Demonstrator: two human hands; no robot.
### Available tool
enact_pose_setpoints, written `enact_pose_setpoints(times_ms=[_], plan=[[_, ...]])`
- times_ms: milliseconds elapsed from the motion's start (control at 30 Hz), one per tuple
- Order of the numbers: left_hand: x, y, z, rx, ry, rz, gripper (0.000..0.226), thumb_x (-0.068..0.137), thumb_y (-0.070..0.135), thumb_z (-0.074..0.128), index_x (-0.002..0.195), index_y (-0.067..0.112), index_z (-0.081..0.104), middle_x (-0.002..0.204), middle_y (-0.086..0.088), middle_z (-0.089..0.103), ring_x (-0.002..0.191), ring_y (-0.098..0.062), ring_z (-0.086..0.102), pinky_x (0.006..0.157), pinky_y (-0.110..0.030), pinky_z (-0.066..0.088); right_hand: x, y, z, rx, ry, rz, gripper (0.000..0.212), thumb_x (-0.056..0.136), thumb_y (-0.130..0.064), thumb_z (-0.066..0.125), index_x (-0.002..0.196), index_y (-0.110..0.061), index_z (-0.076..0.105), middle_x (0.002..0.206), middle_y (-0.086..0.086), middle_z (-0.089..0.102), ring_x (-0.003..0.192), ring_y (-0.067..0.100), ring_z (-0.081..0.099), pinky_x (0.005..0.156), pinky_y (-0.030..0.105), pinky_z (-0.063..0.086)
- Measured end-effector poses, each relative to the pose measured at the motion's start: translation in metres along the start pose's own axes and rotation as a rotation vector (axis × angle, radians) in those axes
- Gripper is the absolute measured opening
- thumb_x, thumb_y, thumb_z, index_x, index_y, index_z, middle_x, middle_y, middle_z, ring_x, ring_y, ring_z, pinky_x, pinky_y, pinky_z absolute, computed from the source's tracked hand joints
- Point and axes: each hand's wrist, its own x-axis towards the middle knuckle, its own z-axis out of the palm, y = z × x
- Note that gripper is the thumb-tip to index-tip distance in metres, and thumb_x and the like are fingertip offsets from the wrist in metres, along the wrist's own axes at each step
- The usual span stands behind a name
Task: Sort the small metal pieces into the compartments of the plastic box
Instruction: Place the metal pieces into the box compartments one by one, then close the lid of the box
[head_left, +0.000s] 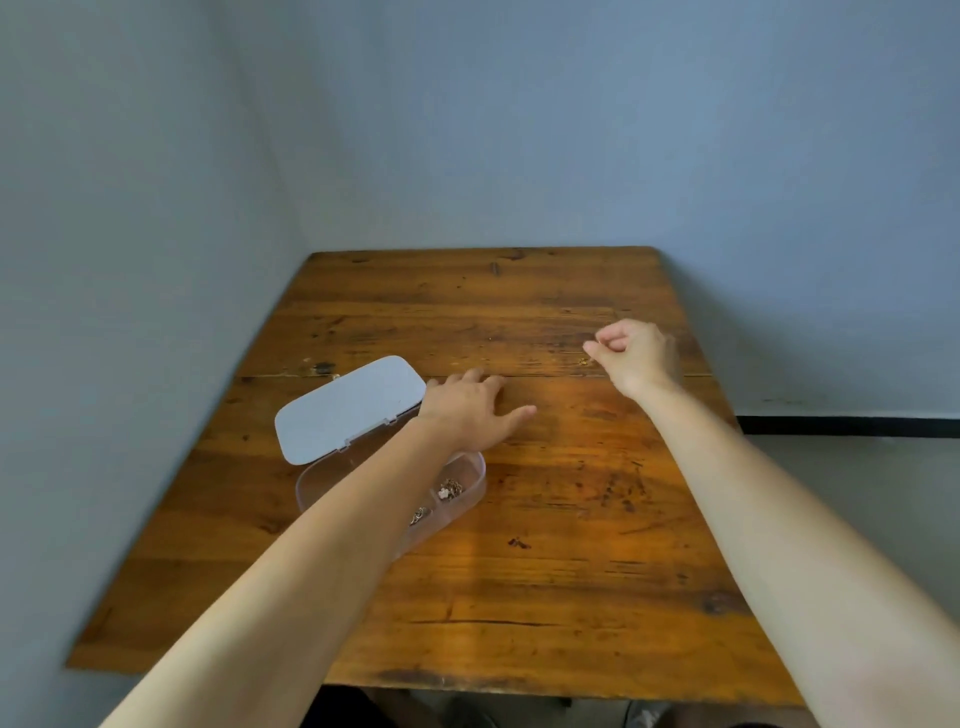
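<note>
The plastic box (470, 486) sits near the left edge of the wooden tabletop (545, 571), its white lid (348, 408) flipped back towards the far left corner. The person's left forearm lies across the box and hides most of it. In the part that shows, on the side towards the middle of the tabletop, there are two small heaps of metal pieces (448, 489) in neighbouring compartments, one nearer the person than the other, so some sorting looks done already. What the hidden compartments hold I cannot tell.

The left hand (470, 413) rests flat on the wood just beyond the box, fingers spread and holding nothing.

The right hand (636, 356) hangs over the far right part of the tabletop, curled up with thumb and forefinger pinched together. It looks as though it is picking up something tiny, but I cannot make out whether a piece is between the fingertips. Just under that pinch a small glint (585, 362) lies on the wood, likely one more piece waiting.

Apart from that glint, the tabletop shows no loose pieces that I can see, though they would be tiny against the dark grain. My guess is the job is well along: the last piece or two on the right to be carried across to the box, and the lid then to be shut.
</note>
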Motion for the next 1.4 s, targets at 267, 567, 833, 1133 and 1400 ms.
enact_pose_setpoints(times_ms=[267, 567, 833, 1133, 1400], plan=[[-0.002, -0.001, -0.003, -0.057, 0.012, 0.005, 0.085, 0.085, 0.078, 0.04, 0.152, 0.026, 0.034, 0.161, -0.005, 0.031, 0.147, -0.031, 0.028, 0.115, -0.052, 0.032, -0.011, 0.026, 0.011, -0.126, -0.121, 0.061, 0.059, 0.085, -0.047, 0.073, 0.134, -0.019, 0.058, 0.133, 0.009, 0.059, 0.123, 0.028, 0.055, 0.098, 0.04, 0.046], [-0.048, -0.065, -0.018, -0.274, 0.323, -0.207, 0.081, 0.088, 0.078, 0.032, 0.155, 0.032, 0.028, 0.167, -0.004, 0.016, 0.154, -0.028, 0.008, 0.121, -0.054, 0.008, -0.071, -0.041, 0.028, -0.08, -0.209, -0.074, 0.068, 0.094, -0.056, 0.054, 0.15, -0.023, 0.034, 0.154, 0.01, 0.032, 0.138, 0.033, 0.041, 0.104, 0.046, 0.041], [-0.101, -0.135, 0.007, -0.595, 0.313, -0.62, 0.091, 0.087, 0.077, 0.036, 0.159, 0.024, 0.016, 0.168, -0.009, 0.003, 0.154, -0.032, -0.002, 0.121, -0.055, 0.01, -0.152, -0.092, 0.067, 0.017, -0.457, -0.205, 0.108, 0.077, -0.085, 0.046, 0.158, -0.024, 0.006, 0.167, 0.005, 0.006, 0.151, 0.029, 0.018, 0.116, 0.055, 0.025], [-0.104, -0.122, 0.008, -1.058, 0.392, -0.607, 0.095, 0.088, 0.062, 0.058, 0.159, 0.026, 0.007, 0.168, -0.005, -0.005, 0.153, -0.033, 0.012, 0.117, -0.051, 0.027, -0.172, -0.088, 0.088, -0.238, -0.505, -0.285, 0.14, 0.055, -0.097, 0.05, 0.156, -0.024, -0.013, 0.167, -0.001, -0.013, 0.154, 0.024, 0.001, 0.12, 0.049, 0.016], [-0.11, -0.125, -0.001, -1.285, 0.676, -0.604, 0.09, 0.093, 0.05, 0.06, 0.159, 0.025, 0.004, 0.165, -0.007, 0.019, 0.147, -0.031, 0.032, 0.112, -0.047, 0.04, -0.171, -0.087, 0.09, -0.245, -0.479, -0.276, 0.137, 0.055, -0.096, 0.049, 0.157, -0.026, -0.009, 0.167, 0.0, -0.007, 0.154, 0.026, 0.006, 0.118, 0.051, 0.022]])
